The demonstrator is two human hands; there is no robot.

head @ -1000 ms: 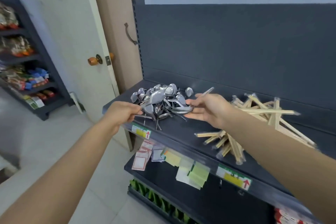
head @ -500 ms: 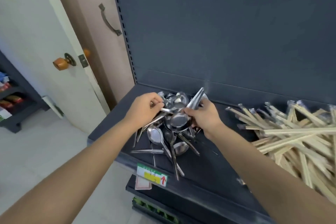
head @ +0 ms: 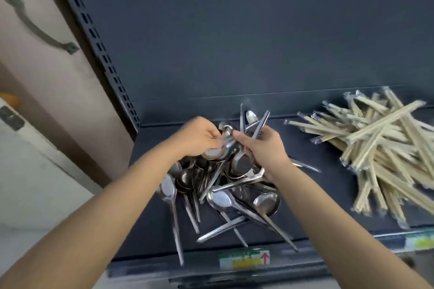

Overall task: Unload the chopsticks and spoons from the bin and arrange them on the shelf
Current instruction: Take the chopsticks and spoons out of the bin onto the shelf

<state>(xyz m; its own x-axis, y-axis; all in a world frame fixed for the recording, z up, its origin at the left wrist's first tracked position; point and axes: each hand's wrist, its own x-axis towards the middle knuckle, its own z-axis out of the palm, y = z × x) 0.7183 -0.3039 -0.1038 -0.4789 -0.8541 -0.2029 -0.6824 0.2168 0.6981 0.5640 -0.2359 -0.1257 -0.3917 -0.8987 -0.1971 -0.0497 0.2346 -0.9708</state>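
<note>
Where the shelf (head: 328,206) lip runs nearest the viewer, below both wrists: price tag (head: 244,259), white w/ green strip, yellow strip and a red up-arrow at its rt end. Print is blurred, not legible. Second tag (head: 420,241), same colours, sits far rt on the lip, cut by the frame edge, also illegible. No brand marks readable anywhere.

Item 1: spoons (head: 220,198), steel, approx. 20+, qty not countable. Loose tangled heap on the shelf deck, under and just nearer than the fingers of both hands. Bowls overlap and handles fan out toward the lip, a few overhanging it.

Item 2: left hand (head: 199,138). Fingers curled in, pinching a spoon at the top of the heap. The exact grip point is blurred.

Item 3: right hand (head: 263,148). Fingers wrapped round a bunch of spoons, thumb stretched toward the left fingertips and nearly touching them. Handles of the held bunch stick up beyond the fingers.

Item 4: chopsticks (head: 380,148), pale wood, in clear sleeves. A crisscross pile on the same deck, well to the rt of the right fingers and apart from the spoons.

Surface: dark grey metal deck, matte.

Beyond the fingertips: back panel (head: 258,30), dark grey, plain. Left of the left fingers and farther back: slotted upright (head: 101,49). Past it is a beige-brown panel w/ dark pull handle (head: 40,28), then a pale door (head: 35,183) w/ orange knob (head: 9,98) at the frame edge, blurred.
</note>
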